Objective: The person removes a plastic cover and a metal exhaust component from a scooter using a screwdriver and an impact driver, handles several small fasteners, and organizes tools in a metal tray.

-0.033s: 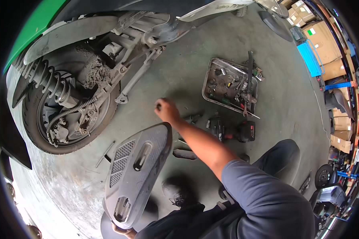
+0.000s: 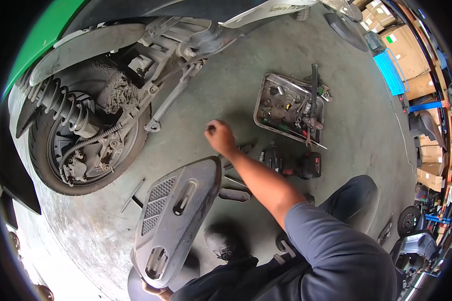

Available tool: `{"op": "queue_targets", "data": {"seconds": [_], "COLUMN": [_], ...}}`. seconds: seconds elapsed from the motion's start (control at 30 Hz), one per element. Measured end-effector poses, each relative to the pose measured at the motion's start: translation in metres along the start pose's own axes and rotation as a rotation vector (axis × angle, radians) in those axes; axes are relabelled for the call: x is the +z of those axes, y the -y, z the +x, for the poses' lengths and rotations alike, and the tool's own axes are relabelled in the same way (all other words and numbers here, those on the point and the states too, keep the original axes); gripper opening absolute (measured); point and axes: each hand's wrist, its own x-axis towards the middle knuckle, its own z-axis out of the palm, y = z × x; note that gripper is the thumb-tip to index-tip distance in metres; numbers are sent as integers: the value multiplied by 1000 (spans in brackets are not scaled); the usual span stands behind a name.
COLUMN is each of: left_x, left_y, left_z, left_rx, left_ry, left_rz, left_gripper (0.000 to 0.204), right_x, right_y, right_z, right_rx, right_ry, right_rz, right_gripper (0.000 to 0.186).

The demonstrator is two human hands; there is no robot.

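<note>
My left hand grips the lower end of a grey plastic panel with a honeycomb pattern and two slots, held tilted low in view. My right hand is raised above the panel's upper end, its fingers curled round a small dark thing that I cannot make out. To its right lie a tool tray of sockets and small tools, and a black-and-red power tool. A smaller dark elongated piece lies beside the panel, and a T-handled tool lies on the floor to its left.
A motor scooter's rear wheel, coil shock and stand fill the upper left. Shelving with cardboard boxes, a blue item and vehicle parts line the right. My knee and shoe are below.
My right hand has moved slightly to the right, and the upper end of the grey panel has shifted a little to the right with it.
</note>
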Motion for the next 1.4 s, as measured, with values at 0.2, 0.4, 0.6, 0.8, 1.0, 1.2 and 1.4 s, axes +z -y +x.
{"op": "queue_targets", "data": {"seconds": [0.2, 0.4, 0.6, 0.8, 1.0, 1.2, 1.4], "left_x": [43, 89, 136, 205, 317, 422, 480], "left_y": [1, 7, -10, -52, -50, -24, 70], "left_z": [0, -14, -39, -59, -101, -178, -214], "left_rx": [-55, -50, 14, 119, -27, -128, -438], "left_ry": [140, 265, 429, 689, 918, 1033, 1228], "left_rz": [120, 233, 327, 449, 394, 628, 669], "left_gripper": [48, 48, 49, 49, 71, 78, 68], "right_x": [-162, -238, -345, -384, -411, -517, -611], "right_y": [-82, -114, -186, -212, -286, -330, -333], "right_z": [58, 113, 81, 75, 57, -9, -42], "right_rx": [381, 428, 958, 942, 758, 851, 1385], "right_ry": [-393, -260, -229, 31, 62, -38, 31], "right_rz": [-279, -584, -800, -578, -672, -635, -490], "right_gripper": [18, 33, 42, 46, 41, 40, 40]}}
